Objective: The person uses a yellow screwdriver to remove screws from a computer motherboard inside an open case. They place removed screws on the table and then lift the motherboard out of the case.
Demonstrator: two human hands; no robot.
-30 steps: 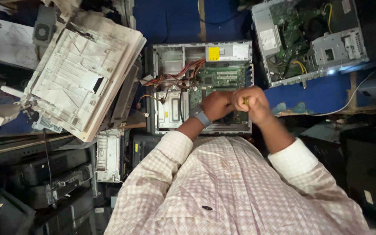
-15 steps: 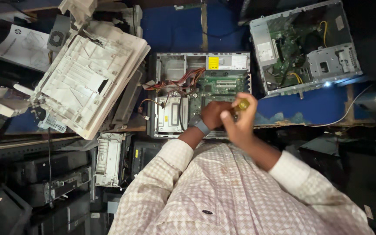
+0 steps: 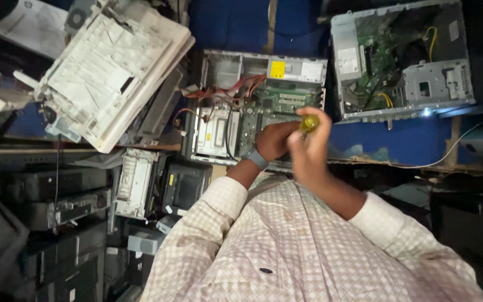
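— What is lying at the upper left of the frame?
— A pale plastic printer shell point(image 3: 110, 72) is tilting over the dark clutter, and darker machines point(image 3: 57, 196) are stacking up beneath it at the left edge.

— And in the centre?
— An open computer case point(image 3: 252, 106) is sitting on the blue surface point(image 3: 230, 25). The left hand point(image 3: 275, 140) is curling inside it, over the green board; what it is pinching, I cannot tell.

— Where is the tool?
— The right hand point(image 3: 308, 148) is closing its fingers around a yellow-handled screwdriver point(image 3: 308, 122), just right of the left hand, touching it.

— Further right?
— A second opened case point(image 3: 401, 61) is lying at the upper right, well apart from both hands.
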